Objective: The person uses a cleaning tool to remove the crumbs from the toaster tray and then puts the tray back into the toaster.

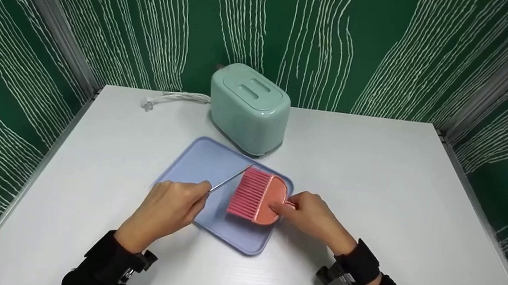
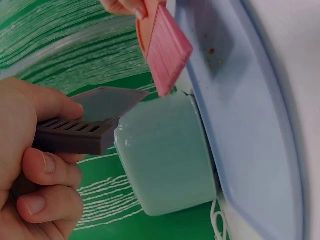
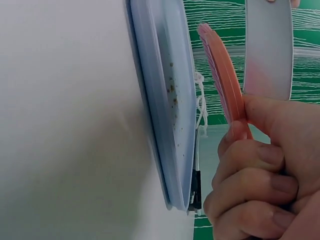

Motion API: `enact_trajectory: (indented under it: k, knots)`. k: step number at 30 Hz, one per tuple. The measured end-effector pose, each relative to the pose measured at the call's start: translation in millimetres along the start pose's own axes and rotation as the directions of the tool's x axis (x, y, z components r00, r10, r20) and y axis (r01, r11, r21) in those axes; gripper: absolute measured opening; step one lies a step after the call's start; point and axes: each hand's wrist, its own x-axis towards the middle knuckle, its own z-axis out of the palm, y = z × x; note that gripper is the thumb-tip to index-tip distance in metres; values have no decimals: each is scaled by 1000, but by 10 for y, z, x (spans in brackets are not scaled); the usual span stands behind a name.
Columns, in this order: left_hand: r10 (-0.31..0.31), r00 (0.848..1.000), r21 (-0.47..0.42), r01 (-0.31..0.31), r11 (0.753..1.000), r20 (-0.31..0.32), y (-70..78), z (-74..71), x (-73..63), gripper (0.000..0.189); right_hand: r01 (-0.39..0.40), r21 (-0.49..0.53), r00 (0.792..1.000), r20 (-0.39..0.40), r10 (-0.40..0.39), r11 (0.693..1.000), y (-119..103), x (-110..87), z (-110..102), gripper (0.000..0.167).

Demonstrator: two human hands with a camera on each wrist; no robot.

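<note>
My left hand grips the dark slotted handle of a knife, whose broad flat blade stretches over the tray and shows nearly edge-on in the head view. With thumb and curled fingers, my right hand holds a small brush by its orange handle end. Its pink bristles point left, toward the blade, and are raised above the tray. Under both tools lies a light blue tray, set at an angle on the table. Brown crumbs are scattered on its surface.
Right behind the tray stands a mint-green toaster with its lid on. A white cord with a plug trails left from it. The white table meets green walls with white lines at the back and sides.
</note>
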Motion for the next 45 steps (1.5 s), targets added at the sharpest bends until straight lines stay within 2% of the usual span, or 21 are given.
enact_trajectory:
  k: [7, 12, 18, 25, 32, 40, 45]
  knots:
    - [-41, 999, 37, 41, 998, 8, -46, -3, -5, 29, 60, -12, 998, -19, -60, 998, -87, -71, -28, 56]
    - [-21, 1000, -3, 21, 1000, -7, -43, 17, -8, 27, 105, -25, 993, -42, -106, 994, -126, -83, -24, 59]
    - [-1, 1000, -80, 0, 997, -6, -24, 31, -5, 27, 64, -9, 997, -43, -64, 998, -87, -61, -23, 51]
    - [-6, 1000, -96, 7, 995, 13, -20, 26, -5, 24, 37, 3, 999, -17, -37, 999, -43, -45, -22, 46]
    - [-12, 1000, -61, 12, 998, 3, -39, 17, -10, 24, 7, -9, 1000, -19, -7, 1000, -13, -52, -29, 49]
    - [-17, 1000, 21, 18, 1000, -9, -53, 51, -14, 28, 31, -25, 1000, -1, -31, 999, -73, -93, -15, 49]
    - [6, 1000, -5, -6, 1000, -8, -40, 85, -17, 31, 49, -21, 999, -4, -49, 999, -82, -73, -5, 52]
